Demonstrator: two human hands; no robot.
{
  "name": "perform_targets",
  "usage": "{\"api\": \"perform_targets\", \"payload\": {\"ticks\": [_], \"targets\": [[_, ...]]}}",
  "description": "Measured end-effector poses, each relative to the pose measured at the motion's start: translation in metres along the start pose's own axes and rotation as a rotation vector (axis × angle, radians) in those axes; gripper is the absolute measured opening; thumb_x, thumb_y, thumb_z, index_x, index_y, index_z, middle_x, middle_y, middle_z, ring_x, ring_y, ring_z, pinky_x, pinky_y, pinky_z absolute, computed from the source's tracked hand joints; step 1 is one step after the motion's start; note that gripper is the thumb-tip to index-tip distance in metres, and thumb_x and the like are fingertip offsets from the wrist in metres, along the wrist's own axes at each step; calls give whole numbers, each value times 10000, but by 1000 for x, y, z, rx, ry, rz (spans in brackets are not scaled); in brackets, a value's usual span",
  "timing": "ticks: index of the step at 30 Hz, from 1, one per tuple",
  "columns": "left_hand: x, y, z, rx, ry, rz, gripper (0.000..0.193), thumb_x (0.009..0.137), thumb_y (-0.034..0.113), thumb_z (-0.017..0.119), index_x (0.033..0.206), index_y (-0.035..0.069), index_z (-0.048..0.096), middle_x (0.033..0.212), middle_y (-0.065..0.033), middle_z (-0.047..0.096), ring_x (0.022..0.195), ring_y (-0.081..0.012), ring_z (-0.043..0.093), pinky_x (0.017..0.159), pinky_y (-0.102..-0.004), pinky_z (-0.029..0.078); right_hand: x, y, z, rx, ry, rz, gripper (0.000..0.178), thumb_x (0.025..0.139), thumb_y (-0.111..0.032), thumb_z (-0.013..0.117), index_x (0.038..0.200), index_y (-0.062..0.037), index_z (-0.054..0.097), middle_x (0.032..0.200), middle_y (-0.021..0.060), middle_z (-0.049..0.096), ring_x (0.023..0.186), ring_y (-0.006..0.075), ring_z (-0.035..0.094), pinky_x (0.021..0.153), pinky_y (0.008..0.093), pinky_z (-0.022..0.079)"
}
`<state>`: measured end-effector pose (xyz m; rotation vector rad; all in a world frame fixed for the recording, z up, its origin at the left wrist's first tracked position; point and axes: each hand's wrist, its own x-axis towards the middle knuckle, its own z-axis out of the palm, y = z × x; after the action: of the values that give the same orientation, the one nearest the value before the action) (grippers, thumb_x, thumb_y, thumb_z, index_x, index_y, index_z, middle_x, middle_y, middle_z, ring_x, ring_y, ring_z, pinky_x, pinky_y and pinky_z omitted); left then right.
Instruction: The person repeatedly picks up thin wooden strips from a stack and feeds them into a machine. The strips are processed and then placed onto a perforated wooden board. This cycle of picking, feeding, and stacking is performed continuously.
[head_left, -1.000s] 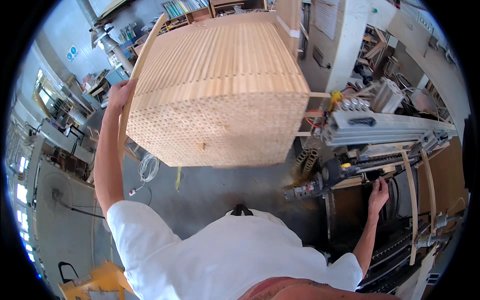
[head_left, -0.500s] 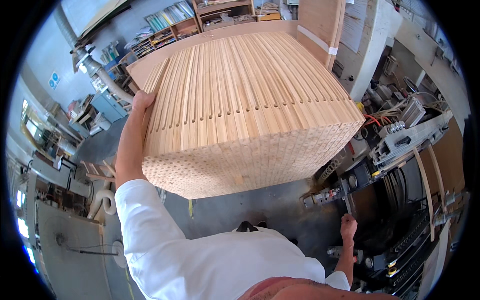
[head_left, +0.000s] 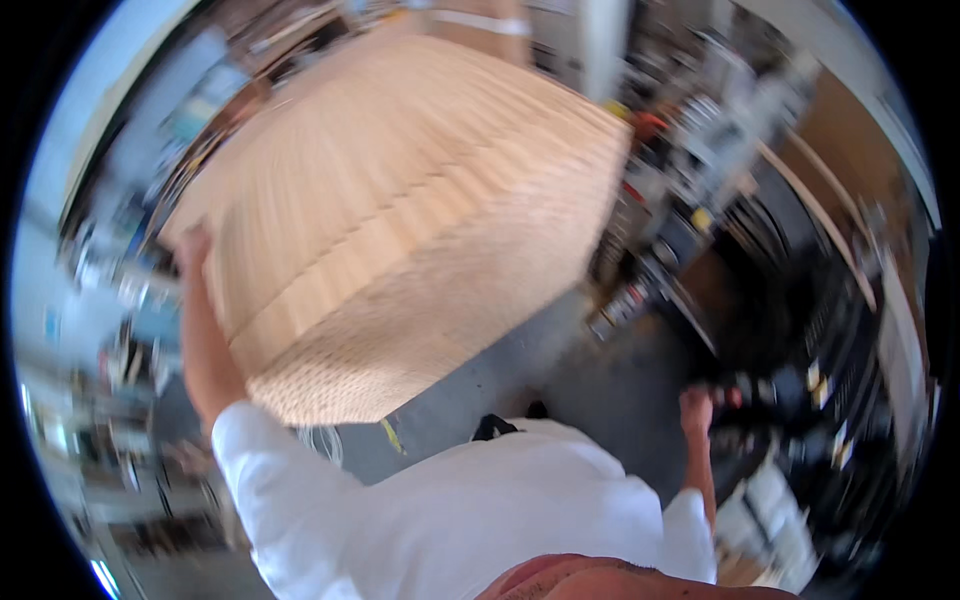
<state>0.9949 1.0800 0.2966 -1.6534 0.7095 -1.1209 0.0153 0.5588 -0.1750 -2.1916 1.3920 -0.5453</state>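
In front of me stands a large block of pale wooden strips (head_left: 360, 160), packed side by side and layered, with many small holes across its near end face. My left hand (head_left: 190, 243) is at the stack's left edge, arm stretched forward. Blur smears its fingers, so its grip cannot be made out. Low on the right, my right hand (head_left: 697, 408) is closed in a fist, with no object visible in it. That hand is well apart from the stack and appears close to dark machine parts.
Machinery (head_left: 700, 230) with hoses and metal fittings lines the right side. Grey floor (head_left: 450, 400) shows between me and the stack. A white bag-like bundle (head_left: 765, 525) lies at the lower right. Blurred shelving (head_left: 290, 40) stands at the back.
The view has swung, and the stack now appears tilted and further left. My left hand remains by its left edge. My right fist sits slightly higher in the picture.
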Motion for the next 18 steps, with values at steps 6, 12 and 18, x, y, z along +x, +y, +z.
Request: {"api": "perform_targets", "payload": {"ticks": [6,12,18], "targets": [[149,35,-152,-1322,339,-453,445,1025,291,446,1403,65,502,1313,-158,604,1217,-284,572,1016,-356,458,-75,-37,-100,-75,103,487,300,899,-242,592,1161,-111,655,1110,163,666,1057,357,624,895,434,502],[109,107,-625,-1971,488,-42,347,1016,248,487,1218,-5,613,1160,-121,657,1065,-252,606,942,-346,461,-202,37,-135,-174,584,478,300,836,-170,664,1120,-79,636,1051,132,643,1003,362,605,845,448,499],[1,312,-837,-2273,-129,816,302,977,199,571,1176,-20,630,1116,-109,670,1033,-208,623,909,-317,482,-403,75,-181,-631,687,1004,270,768,-141,668,1025,-58,646,1070,151,641,1041,345,592,865,451,482]]}}
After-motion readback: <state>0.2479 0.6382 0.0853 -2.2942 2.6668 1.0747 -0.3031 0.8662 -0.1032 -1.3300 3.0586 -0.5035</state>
